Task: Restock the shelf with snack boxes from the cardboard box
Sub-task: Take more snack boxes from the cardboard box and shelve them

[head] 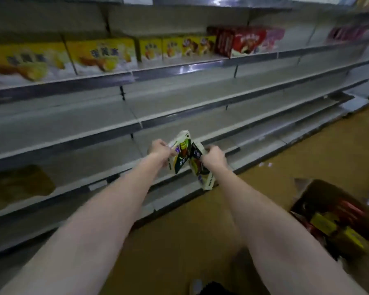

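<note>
Both arms reach forward toward the grey shelf unit. My left hand grips a green and white snack box, tilted with its top leaning left. My right hand grips a second, matching snack box that hangs lower and touches the first. Both boxes are held in the air in front of a low shelf edge. The open cardboard box stands on the floor at the right, with red and yellow snack boxes inside.
Yellow snack boxes and red ones line an upper shelf. A brownish pack lies on a low shelf at the left. The tan floor runs along the shelf base. The picture is blurred.
</note>
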A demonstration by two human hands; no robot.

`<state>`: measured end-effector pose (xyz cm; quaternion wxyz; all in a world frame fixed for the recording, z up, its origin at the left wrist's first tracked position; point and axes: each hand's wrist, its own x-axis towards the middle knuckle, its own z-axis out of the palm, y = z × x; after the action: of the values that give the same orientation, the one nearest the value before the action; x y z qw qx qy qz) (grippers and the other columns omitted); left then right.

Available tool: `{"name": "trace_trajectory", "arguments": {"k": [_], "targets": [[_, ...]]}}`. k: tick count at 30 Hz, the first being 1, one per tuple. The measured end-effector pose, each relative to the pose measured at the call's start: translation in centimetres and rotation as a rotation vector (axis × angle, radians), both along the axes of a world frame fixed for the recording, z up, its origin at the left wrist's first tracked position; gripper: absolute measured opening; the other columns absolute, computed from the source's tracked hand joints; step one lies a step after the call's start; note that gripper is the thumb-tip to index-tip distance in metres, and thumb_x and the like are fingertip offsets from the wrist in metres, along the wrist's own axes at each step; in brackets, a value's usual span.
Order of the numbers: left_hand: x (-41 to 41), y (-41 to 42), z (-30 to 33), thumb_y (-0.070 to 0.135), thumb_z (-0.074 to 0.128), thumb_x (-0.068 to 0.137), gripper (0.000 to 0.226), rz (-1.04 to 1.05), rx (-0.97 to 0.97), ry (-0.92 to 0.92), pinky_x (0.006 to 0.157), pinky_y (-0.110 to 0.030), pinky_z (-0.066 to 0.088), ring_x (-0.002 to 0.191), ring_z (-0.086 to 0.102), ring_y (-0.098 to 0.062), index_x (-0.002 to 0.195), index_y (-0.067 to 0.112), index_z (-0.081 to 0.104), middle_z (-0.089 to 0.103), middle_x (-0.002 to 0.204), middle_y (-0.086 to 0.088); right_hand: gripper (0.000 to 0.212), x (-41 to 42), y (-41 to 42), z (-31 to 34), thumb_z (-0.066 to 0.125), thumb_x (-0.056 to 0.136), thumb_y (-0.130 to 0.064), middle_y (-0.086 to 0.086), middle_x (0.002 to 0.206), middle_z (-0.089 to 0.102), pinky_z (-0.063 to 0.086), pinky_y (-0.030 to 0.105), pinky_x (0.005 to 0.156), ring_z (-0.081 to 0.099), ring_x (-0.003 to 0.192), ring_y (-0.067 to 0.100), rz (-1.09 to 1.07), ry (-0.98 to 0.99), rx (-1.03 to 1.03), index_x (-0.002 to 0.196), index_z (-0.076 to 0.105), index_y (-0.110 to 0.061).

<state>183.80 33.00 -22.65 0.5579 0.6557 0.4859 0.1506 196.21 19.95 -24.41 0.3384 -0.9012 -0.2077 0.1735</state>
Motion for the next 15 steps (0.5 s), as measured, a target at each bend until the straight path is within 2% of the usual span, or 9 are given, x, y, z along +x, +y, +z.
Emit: {"name": "trace_trajectory", "arguments": {"k": [4, 7, 11, 13, 15], "targets": [[-4.2, 4.3, 3.0, 0.0, 0.08, 0.074, 0.033, 0.165, 0.055, -0.051, 0.077, -0.043, 0.058, 0.091, 0.063, -0.029, 0.085, 0.017, 0.054, 0.063, 0.097, -0.008, 0.042, -1.8, 5.9, 2.6, 0.068, 0.089, -0.023, 0.006, 0.121, 0.065, 0.054, 0.045, 0.095, 0.064, 0.109, 0.027, 0.155, 0.023, 0.097, 0.13, 0.058, -0.02], [-7.3, 7.1, 5.7, -0.001, 0.08, 0.072, 0.032, 0.309, 0.088, -0.072, 0.063, -0.038, 0.057, 0.085, 0.063, -0.027, 0.091, 0.015, 0.059, 0.064, 0.092, -0.007, 0.046, -3.1, 10.3, 4.7, 0.067, 0.087, -0.025, 0.004, 0.125, 0.066, 0.054, 0.042, 0.095, 0.064, 0.11, 0.025, 0.276, -0.021, 0.138, 0.132, 0.058, -0.024], [-12.0, 9.6, 9.5, -0.005, 0.078, 0.071, 0.027, 0.469, 0.149, -0.078, 0.059, -0.04, 0.056, 0.072, 0.06, -0.027, 0.079, 0.012, 0.058, 0.064, 0.086, -0.014, 0.041, -6.1, 15.0, 8.6, 0.062, 0.091, -0.026, 0.001, 0.125, 0.066, 0.049, 0.034, 0.092, 0.062, 0.111, 0.024, 0.439, -0.06, 0.188, 0.131, 0.059, -0.03], [-14.7, 10.8, 11.0, -0.006, 0.076, 0.066, 0.029, 0.559, 0.151, -0.108, 0.065, -0.045, 0.06, 0.072, 0.061, -0.028, 0.085, 0.01, 0.061, 0.065, 0.085, -0.015, 0.043, -7.5, 17.3, 10.2, 0.062, 0.088, -0.026, 0.001, 0.124, 0.066, 0.05, 0.036, 0.093, 0.062, 0.111, 0.024, 0.513, -0.057, 0.215, 0.13, 0.059, -0.032], [-17.7, 11.9, 12.1, -0.009, 0.073, 0.06, 0.042, 0.672, 0.15, -0.189, 0.075, -0.055, 0.059, 0.086, 0.065, -0.032, 0.096, 0.009, 0.062, 0.068, 0.094, -0.015, 0.042, -9.1, 19.4, 11.5, 0.061, 0.085, -0.025, 0.002, 0.12, 0.068, 0.053, 0.039, 0.092, 0.064, 0.108, 0.025, 0.595, -0.052, 0.263, 0.127, 0.061, -0.029]]}}
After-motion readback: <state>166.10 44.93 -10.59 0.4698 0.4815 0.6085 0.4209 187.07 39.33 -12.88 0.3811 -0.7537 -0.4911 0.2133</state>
